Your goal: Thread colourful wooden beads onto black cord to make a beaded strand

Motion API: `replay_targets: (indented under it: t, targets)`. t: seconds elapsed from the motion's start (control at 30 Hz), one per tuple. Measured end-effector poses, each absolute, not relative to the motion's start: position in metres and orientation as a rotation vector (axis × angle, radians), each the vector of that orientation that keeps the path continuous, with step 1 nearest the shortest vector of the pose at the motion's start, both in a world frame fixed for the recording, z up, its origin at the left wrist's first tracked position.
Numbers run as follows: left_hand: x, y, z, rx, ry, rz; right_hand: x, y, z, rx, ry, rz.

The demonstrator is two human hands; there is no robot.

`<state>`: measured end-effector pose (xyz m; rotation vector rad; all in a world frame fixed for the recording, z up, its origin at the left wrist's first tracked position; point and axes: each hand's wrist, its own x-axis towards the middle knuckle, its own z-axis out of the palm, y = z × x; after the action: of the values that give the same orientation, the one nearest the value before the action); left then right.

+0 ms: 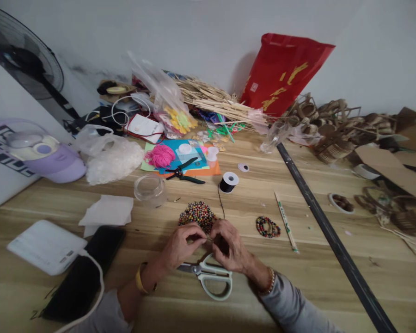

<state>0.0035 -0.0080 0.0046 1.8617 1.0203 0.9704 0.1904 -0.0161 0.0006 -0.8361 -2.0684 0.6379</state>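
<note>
My left hand (185, 243) is closed in a pinch near the table's middle, its fingertips close to those of my right hand (230, 245). A dark cord (221, 201) runs from a white spool (229, 182) wound with black cord down to my right fingers, which are pinched on it. What my left fingertips hold is too small to be certain, though the cord seems to pass between both hands. Just beyond my hands lies a heap of multicoloured beads (197, 215). Scissors with pale handles (215, 277) lie under my hands, partly hidden by the right one.
A beaded bracelet (268, 227) and a thin wrapped stick (286, 222) lie to the right, before a long black strip (319, 212). Black-handled pliers (184, 172), a clear jar (150, 190) and pink yarn (160, 156) are beyond. A white device (46, 246) sits left.
</note>
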Motion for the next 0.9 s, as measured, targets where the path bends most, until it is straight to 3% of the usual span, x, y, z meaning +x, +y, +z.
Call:
replay_targets:
  t: [0.9]
  targets:
    - [0.0036, -0.0074, 0.0095, 1.863, 1.019, 1.012, 0.1878, -0.0140, -0.0003, -0.850, -2.023, 0.624]
